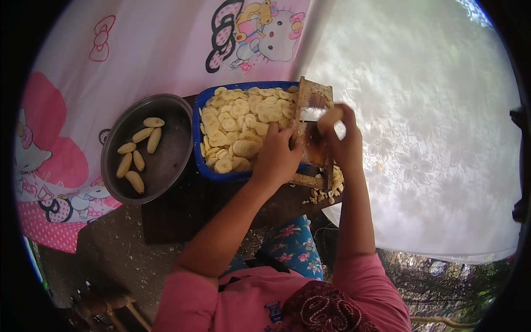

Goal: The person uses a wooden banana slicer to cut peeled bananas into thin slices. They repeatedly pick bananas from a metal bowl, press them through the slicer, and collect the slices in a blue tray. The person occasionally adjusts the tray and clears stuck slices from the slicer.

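Observation:
My right hand [347, 138] is closed around a peeled banana [330, 119], held against a wooden slicer [315, 145] with a metal blade [312, 114]. With my left hand [278, 155] I grip the slicer's near-left edge; its fingertips are partly hidden behind the frame. The slicer leans over the right side of a blue basin [221, 176], which is heaped with thin round banana slices [241, 112]. Left of the basin, several whole peeled bananas [142, 134] lie in a round metal pan [172, 166].
Banana scraps [330, 192] lie under the slicer's near end, on a dark wooden table [182, 218]. A pink printed cloth [149, 44] hangs behind, and a white lace-patterned curtain [420, 122] hangs at the right. A wooden stool [108, 306] stands at the lower left.

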{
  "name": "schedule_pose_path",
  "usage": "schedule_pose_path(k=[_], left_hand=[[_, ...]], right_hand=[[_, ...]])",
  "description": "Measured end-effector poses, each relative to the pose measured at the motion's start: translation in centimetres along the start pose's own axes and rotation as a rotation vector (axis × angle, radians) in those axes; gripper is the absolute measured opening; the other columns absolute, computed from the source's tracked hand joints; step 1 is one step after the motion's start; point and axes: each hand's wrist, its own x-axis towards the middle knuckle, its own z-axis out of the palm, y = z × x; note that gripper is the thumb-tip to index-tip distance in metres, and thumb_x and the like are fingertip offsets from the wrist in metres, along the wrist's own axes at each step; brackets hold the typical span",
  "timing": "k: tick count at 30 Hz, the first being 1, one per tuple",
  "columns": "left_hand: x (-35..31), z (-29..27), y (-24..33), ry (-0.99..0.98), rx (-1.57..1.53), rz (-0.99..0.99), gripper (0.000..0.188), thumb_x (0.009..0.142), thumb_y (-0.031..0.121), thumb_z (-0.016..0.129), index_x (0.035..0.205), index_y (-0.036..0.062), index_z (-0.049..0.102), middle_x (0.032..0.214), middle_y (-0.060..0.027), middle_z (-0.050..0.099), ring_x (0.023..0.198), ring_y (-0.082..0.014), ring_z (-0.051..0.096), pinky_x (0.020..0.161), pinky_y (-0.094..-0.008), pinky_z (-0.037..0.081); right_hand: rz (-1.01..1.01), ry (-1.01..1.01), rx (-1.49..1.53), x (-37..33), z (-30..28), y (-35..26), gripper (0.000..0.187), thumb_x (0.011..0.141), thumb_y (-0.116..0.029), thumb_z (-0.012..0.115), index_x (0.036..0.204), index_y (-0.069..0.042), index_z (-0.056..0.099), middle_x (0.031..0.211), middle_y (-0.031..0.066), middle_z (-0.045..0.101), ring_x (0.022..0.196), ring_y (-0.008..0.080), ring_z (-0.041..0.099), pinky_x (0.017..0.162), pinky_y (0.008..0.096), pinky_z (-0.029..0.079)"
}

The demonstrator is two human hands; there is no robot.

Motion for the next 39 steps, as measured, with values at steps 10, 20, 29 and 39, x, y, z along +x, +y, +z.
schedule_pose_path(k=[10,20,29,39], left_hand=[[-0.2,-0.1,0.3,0.036,0.02,0.005,0.046,0.09,0.017,0.061,0.132,-0.0018,0.057,0.111,-0.0201,0.052,0.094,-0.0378,0.061,0.083,-0.0437,0.05],[-0.2,-0.3,0.6,0.013,0.018,0.022,0.047,0.091,0.016,0.06,0.133,-0.0027,0.055,0.111,-0.021,0.052,0.095,-0.0375,0.061,0.084,-0.0431,0.05],[-0.2,0.2,0.0,0.035,0.028,0.005,0.046,0.09,0.018,0.06,0.132,-0.002,0.056,0.111,-0.021,0.052,0.093,-0.039,0.061,0.083,-0.0447,0.051],[-0.2,-0.3,0.5,0.015,0.018,-0.005,0.047,0.09,0.019,0.061,0.132,-0.0011,0.056,0.109,-0.0215,0.052,0.095,-0.0396,0.061,0.084,-0.0451,0.051]], right_hand=[[0.009,0.004,-0.077,-2.3,-0.2,0.3,0.057,0.074,-0.008,0.071,0.128,-0.013,0.056,0.114,0.0154,0.067,0.111,0.0367,0.06,0.098,0.0453,0.045],[0.001,0.086,-0.181,7.4,2.4,4.0,0.05,0.084,-0.016,0.07,0.13,-0.011,0.051,0.108,0.0199,0.067,0.102,0.0289,0.066,0.085,0.0396,0.052],[-0.086,0.002,-0.053,-2.4,0.1,0.2,0.055,0.075,-0.01,0.073,0.128,-0.01,0.055,0.117,0.015,0.066,0.11,0.0369,0.058,0.1,0.0445,0.042],[0.041,-0.015,-0.031,-0.4,0.5,1.0,0.056,0.076,-0.008,0.073,0.129,-0.013,0.055,0.113,0.0141,0.067,0.108,0.0349,0.061,0.099,0.0424,0.044]])
